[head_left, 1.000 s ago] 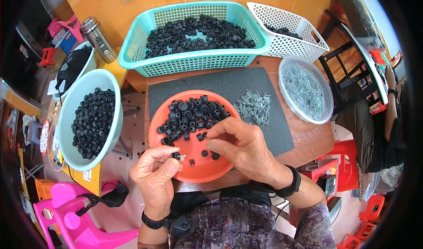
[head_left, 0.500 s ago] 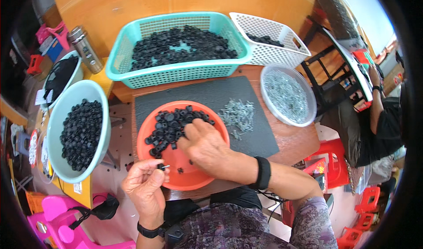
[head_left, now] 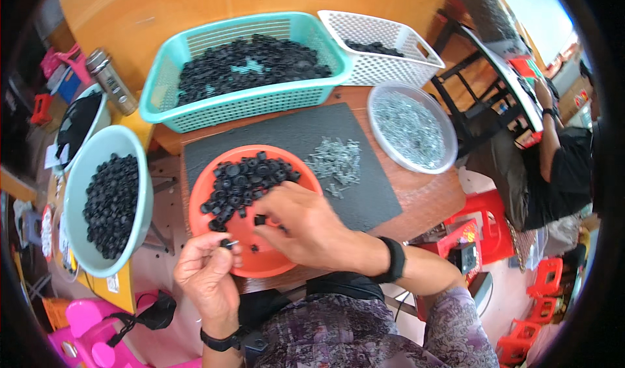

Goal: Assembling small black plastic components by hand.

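Note:
Over the near rim of an orange bowl (head_left: 260, 266), my left hand (head_left: 209, 270) pinches a small black plastic cap (head_left: 226, 244) with a metal pin sticking out of it to the right. Above the bowl, my right hand (head_left: 303, 228) has its fingers closed on another black plastic piece (head_left: 260, 219), close to the pin's tip. Black plastic caps (head_left: 244, 182) are heaped in the bowl's far half. Loose metal pins (head_left: 336, 162) lie on a dark grey mat (head_left: 374, 202) right of the bowl.
A teal basket (head_left: 247, 101) and a white basket (head_left: 374, 72) hold black parts at the back. A clear tub (head_left: 413, 130) of pins stands right; a pale green basin (head_left: 144, 199) of caps stands left. Another person's arm (head_left: 550, 137) shows at far right, near red stools (head_left: 488, 225).
My right hand has drawn back from the heap toward my left hand, a black piece now in its fingers. My left hand still holds its cap. The whole view has shifted slightly.

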A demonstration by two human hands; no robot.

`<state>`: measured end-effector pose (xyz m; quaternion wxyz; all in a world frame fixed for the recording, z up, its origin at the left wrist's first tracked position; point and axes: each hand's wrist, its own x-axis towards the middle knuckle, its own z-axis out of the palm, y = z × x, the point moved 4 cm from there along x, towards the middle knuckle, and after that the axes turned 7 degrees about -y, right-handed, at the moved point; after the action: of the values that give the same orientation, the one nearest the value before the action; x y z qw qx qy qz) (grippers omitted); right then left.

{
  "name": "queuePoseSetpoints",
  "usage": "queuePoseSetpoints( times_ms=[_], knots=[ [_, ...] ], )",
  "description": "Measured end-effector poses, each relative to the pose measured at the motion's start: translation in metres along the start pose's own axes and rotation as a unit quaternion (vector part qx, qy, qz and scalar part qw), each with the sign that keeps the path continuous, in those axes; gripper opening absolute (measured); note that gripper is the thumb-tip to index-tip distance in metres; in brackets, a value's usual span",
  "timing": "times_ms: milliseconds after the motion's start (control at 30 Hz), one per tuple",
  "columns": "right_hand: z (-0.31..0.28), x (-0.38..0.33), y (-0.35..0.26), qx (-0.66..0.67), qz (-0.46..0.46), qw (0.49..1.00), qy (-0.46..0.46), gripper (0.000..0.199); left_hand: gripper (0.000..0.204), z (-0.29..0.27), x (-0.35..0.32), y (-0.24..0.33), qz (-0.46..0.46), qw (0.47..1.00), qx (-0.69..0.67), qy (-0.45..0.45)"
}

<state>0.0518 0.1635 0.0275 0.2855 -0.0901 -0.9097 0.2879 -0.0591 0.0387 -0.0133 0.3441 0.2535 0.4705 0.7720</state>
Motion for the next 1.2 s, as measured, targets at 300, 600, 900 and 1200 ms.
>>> queuePoseSetpoints(
  times_ms=[300, 600, 900, 1200],
  knots=[
    [-0.015, -0.022, -0.018, 0.222, 0.080, 0.971, 0.050, 0.027, 0.027, 0.028, -0.004, 0.011, -0.010, 0.999, -0.026, -0.033],
    [-0.012, -0.027, -0.020, 0.189, 0.104, 0.975, 0.053, 0.023, 0.027, 0.032, -0.008, 0.006, 0.002, 1.000, 0.013, -0.025],
    [-0.006, -0.032, -0.022, 0.157, 0.125, 0.979, 0.039, 0.023, 0.027, 0.032, -0.011, 0.005, -0.001, 1.000, 0.021, -0.020],
    [-0.002, -0.036, -0.021, 0.214, 0.116, 0.968, 0.062, 0.021, 0.029, 0.032, -0.012, 0.001, 0.003, 1.000, 0.001, -0.025]
  ],
)
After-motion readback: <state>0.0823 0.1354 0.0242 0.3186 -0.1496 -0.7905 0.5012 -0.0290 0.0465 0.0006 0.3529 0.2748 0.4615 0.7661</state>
